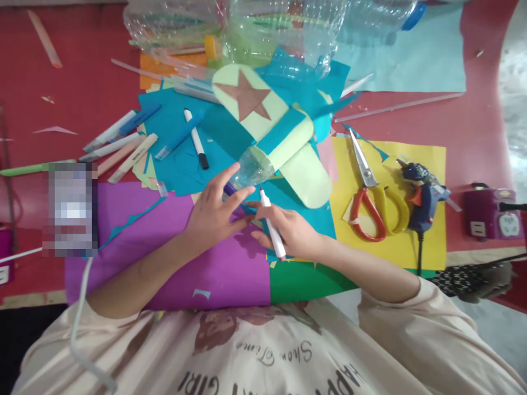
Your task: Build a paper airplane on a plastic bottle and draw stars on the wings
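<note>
My right hand is closed around a white marker, whose narrow dark tip points away from me. My left hand hovers just left of it, fingers spread and holding nothing that I can see. A small purple piece shows by its fingers; what it is I cannot tell. Just beyond both hands lies a toy plane: a clear plastic bottle wrapped in pale green and blue paper, with a long pale green wing across it. A brown paper star sits on the wing's far end.
Orange-and-yellow-handled scissors and a blue glue gun lie on yellow paper at right. Several markers are at left, with a black-capped marker nearer the middle. Clear bottles stand behind. A power socket box is far right; a blurred phone-like device left.
</note>
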Demonstrator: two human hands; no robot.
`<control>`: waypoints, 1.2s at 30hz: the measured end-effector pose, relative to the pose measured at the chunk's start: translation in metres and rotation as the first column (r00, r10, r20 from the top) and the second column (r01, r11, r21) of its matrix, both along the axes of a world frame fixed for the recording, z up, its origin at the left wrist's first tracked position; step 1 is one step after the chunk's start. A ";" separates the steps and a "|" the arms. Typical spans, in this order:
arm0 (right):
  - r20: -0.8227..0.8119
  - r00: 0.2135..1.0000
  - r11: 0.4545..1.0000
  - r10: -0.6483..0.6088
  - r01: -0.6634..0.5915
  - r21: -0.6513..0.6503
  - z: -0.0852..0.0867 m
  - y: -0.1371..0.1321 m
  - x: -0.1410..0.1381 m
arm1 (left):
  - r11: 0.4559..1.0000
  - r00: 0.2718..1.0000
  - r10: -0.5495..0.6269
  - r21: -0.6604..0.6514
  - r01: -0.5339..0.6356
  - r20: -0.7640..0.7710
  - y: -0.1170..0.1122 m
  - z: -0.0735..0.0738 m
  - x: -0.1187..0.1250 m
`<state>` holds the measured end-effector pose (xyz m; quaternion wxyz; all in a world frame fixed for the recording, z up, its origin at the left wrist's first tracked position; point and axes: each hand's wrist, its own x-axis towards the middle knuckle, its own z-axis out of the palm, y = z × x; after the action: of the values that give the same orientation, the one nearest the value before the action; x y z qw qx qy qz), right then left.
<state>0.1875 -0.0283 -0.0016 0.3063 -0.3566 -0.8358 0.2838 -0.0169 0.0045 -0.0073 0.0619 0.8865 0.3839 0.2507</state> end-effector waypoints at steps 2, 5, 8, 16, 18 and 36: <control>-0.020 1.000 0.997 0.019 -0.017 0.072 0.000 0.001 0.002 | 0.997 0.998 0.051 0.051 -0.049 -0.028 0.005 0.001 -0.003; -0.078 0.997 0.987 -0.028 0.040 0.153 0.004 0.008 0.010 | 0.989 0.997 0.077 0.132 -0.074 -0.020 0.016 0.002 -0.010; -0.097 0.992 0.983 -0.085 0.099 0.156 0.008 0.018 0.021 | 0.989 0.990 0.137 0.059 -0.136 -0.021 0.027 0.000 -0.018; -0.159 0.957 0.967 -0.243 0.226 -0.117 0.006 0.032 0.037 | 0.943 0.945 0.320 0.075 -0.325 0.073 0.052 0.006 -0.043; -0.195 0.947 0.961 -0.256 0.227 -0.155 0.004 0.033 0.037 | 0.926 0.931 0.354 0.106 -0.362 0.092 0.052 0.010 -0.044; -0.254 0.861 0.847 -0.441 0.305 -0.436 -0.002 0.041 0.038 | 0.995 0.986 -0.037 -0.093 0.022 -0.164 0.011 -0.002 -0.006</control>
<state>0.2250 0.0128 -0.0033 0.4226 -0.5117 -0.6104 0.4323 -0.0230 0.0150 -0.0093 0.0737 0.9062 0.3854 0.1578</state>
